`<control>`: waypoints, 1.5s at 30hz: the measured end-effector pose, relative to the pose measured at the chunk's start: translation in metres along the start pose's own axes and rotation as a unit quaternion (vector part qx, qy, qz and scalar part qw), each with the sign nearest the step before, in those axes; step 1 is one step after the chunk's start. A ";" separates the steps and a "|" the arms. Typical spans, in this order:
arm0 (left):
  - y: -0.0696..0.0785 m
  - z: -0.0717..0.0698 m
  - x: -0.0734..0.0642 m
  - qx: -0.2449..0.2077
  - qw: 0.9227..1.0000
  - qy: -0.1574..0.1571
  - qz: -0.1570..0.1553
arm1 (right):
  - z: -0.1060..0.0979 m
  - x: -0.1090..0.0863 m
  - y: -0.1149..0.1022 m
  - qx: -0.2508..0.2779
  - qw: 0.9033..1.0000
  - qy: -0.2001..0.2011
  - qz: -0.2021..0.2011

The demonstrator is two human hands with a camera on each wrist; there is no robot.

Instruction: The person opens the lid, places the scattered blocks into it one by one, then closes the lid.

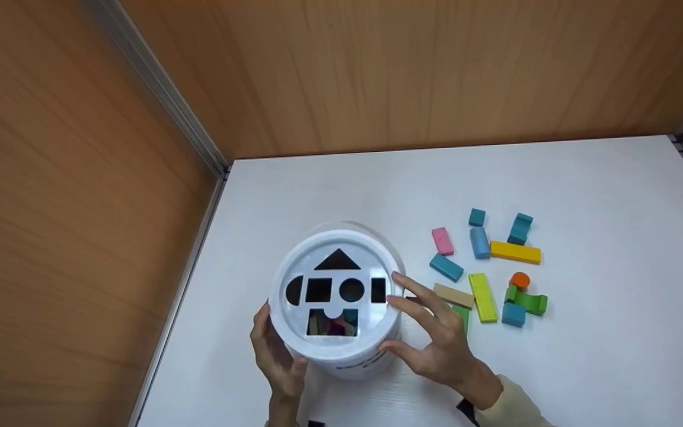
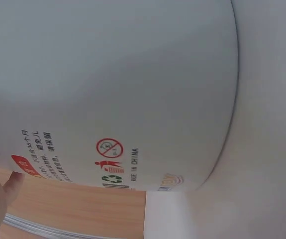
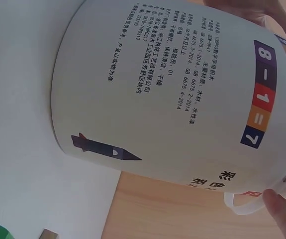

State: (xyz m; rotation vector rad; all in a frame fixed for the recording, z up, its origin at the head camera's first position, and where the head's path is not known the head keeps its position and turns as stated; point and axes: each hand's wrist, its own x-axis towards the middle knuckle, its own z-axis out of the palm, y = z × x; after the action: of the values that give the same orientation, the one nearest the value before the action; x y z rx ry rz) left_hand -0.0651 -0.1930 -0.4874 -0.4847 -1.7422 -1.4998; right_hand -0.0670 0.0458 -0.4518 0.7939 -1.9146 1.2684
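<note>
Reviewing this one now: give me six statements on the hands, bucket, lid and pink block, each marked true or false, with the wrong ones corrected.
1. The left hand is on the side of the white bucket. True.
2. The right hand has its fingertips at the rim of the lid. True.
3. The lid is off the white bucket. False: it sits on top.
4. A pink block lies on the table. True.
5. In the head view, the pink block is left of the white bucket. False: it is to the right.
6. The lid has only round holes. False: there is also a triangular hole, for one.
</note>
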 end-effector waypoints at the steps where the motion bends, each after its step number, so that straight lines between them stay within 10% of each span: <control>1: 0.000 0.000 0.001 0.002 1.000 0.003 0.001 | 0.000 0.002 -0.001 -0.003 1.000 0.002 0.003; 26: 0.015 -0.006 0.002 0.045 0.998 -0.019 -0.037 | -0.030 0.030 -0.018 0.010 0.982 -0.184 -0.032; 45: 0.009 -0.010 -0.010 0.091 0.993 -0.079 -0.012 | -0.062 0.029 -0.041 0.042 0.996 -0.069 -0.033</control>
State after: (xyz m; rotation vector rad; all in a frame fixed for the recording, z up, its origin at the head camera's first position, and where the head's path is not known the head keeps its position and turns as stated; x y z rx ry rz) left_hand -0.0497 -0.1985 -0.4888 -0.5004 -1.9942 -1.3327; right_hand -0.0373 0.0869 -0.3903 1.0018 -1.9370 1.2898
